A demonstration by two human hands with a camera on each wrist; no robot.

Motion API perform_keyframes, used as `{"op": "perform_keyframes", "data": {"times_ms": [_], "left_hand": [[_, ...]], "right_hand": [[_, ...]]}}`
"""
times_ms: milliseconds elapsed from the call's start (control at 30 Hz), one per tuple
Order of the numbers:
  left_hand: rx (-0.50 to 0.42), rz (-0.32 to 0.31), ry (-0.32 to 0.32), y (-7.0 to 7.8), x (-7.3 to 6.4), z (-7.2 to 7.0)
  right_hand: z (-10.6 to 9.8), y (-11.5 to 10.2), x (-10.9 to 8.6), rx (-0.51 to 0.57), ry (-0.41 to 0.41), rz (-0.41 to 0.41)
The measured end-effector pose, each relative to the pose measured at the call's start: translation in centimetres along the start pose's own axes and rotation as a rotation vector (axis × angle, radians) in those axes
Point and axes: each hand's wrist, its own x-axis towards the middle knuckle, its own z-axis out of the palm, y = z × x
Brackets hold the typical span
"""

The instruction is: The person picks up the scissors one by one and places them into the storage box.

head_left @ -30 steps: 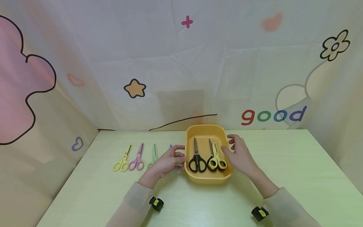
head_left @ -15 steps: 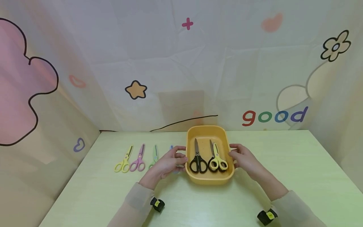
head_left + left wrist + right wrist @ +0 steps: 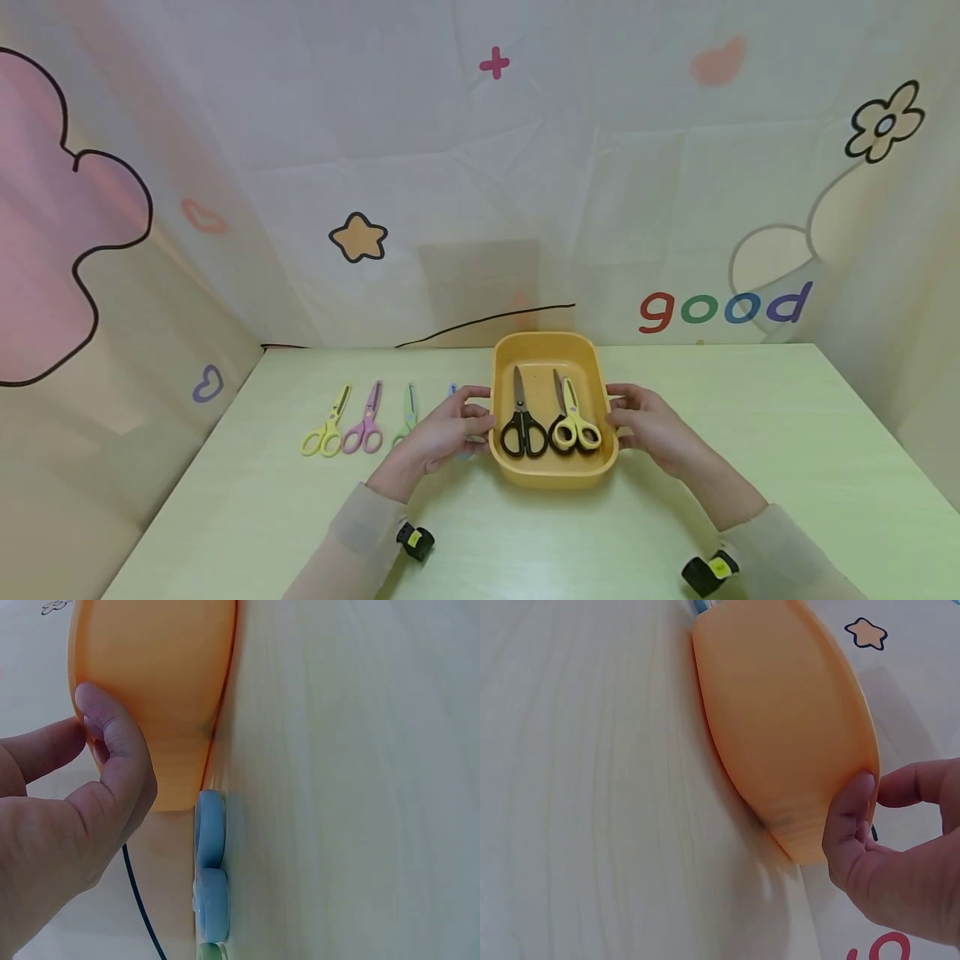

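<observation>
Hands (image 3: pixel 452 427) grip tray (image 3: pixel 555 480) holding scissors (image 3: pixel 520 412); yellow pair (image 3: pixel 573 414) apparently atop black pair (image 3: pixel 558 389).

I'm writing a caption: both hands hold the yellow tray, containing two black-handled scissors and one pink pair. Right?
Not quite: the head view shows the third pair is yellow, not pink. The left hand and right hand do hold the yellow tray, with two black-handled scissors inside.

The yellow, round-cornered plastic tray (image 3: pixel 555 482) looked smooth, with a soft sheen. The black-handled scissors (image 3: pixel 520 404) had grey metal blades and plastic loops. The pale, wood-grained counter (image 3: pixel 750 433) seemed smooth; the printed whitish cloth backdrop (image 3: pixel 615 175) was matt and creased.
</observation>
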Motion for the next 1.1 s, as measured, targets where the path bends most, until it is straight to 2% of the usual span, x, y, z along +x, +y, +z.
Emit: {"op": "perform_keyframes", "data": {"times_ms": [333,533,633,867,1100], "left_hand": [[0.049,0.003,0.031,0.1,-0.1,0.0],[0.137,0.041,0.074,0.3,-0.4,0.1],[0.259,0.081,0.115,0.3,-0.5,0.0],[0.711,0.175,0.203,0.3,-0.8,-0.1],[1.012,0.164,0.265,0.4,-1.3,0.5]], "right_hand": [[-0.3,0.4,0.1,0.037,-0.024,-0.007],[-0.3,0.3,0.0,0.036,-0.022,-0.005],[-0.2,0.2,-0.1,0.039,-0.021,-0.002],[-0.1,0.1,-0.1,0.044,-0.017,0.004],[0.0,0.1,-0.1,0.041,-0.017,0.003]]}}
